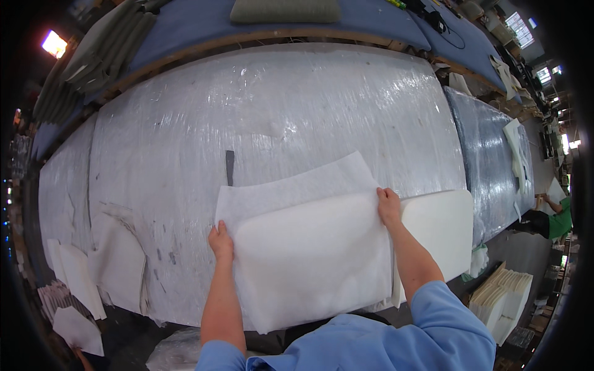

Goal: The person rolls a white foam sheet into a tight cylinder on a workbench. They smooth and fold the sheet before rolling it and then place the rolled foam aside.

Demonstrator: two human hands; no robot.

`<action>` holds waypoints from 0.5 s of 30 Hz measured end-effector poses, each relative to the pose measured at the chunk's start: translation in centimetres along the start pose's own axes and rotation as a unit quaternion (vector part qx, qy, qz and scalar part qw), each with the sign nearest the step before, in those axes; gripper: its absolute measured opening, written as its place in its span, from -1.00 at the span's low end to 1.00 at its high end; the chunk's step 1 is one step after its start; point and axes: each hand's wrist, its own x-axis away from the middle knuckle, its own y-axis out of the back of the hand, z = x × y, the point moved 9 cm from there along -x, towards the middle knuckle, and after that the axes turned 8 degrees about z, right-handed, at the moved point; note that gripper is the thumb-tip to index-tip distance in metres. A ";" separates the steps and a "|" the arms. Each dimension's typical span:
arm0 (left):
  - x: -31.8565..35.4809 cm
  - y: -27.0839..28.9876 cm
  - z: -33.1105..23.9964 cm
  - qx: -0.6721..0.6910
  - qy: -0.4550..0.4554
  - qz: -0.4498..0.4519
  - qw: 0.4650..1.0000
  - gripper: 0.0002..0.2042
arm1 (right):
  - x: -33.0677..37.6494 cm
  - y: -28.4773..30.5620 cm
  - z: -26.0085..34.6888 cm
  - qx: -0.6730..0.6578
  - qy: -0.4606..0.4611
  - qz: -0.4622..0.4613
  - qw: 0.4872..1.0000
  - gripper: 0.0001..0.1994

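A thin white padding sheet (297,201) lies draped over a rounded white foam cushion, whose raised shape (312,250) shows through it. My left hand (221,241) pinches the sheet's left edge, fingers closed. At its right edge my right hand (388,207) is closed on the same sheet, slightly farther away than the left. The sheet's far edge reaches past the cushion onto the plastic-wrapped work surface (278,105). Right of the cushion lies a bare white foam pad (436,235), close beside my right forearm. Beyond the sheet's far left corner sits a narrow dark strip (229,168).
White fabric pieces (117,260) lie at the left. Behind runs a blue-topped table (185,31) with a grey-green cushion (284,10) and stacked grey-green panels (108,46). Stacked white foam pieces (501,300) stand lower right. A person in green (560,219) is at far right.
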 end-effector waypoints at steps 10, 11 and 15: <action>6.8 0.5 3.5 0.174 0.165 0.115 0.964 -0.49 | 7.0 -0.1 -1.6 -0.138 -0.109 0.124 0.977 -0.59; 7.1 -0.1 3.4 0.169 0.133 0.091 0.972 -0.51 | 7.1 -0.3 -1.8 -0.117 -0.068 0.098 0.986 -0.60; 7.6 -0.2 1.8 0.094 -0.001 -0.029 0.995 -0.60 | 6.7 0.1 -1.9 -0.052 0.040 0.016 0.998 -0.60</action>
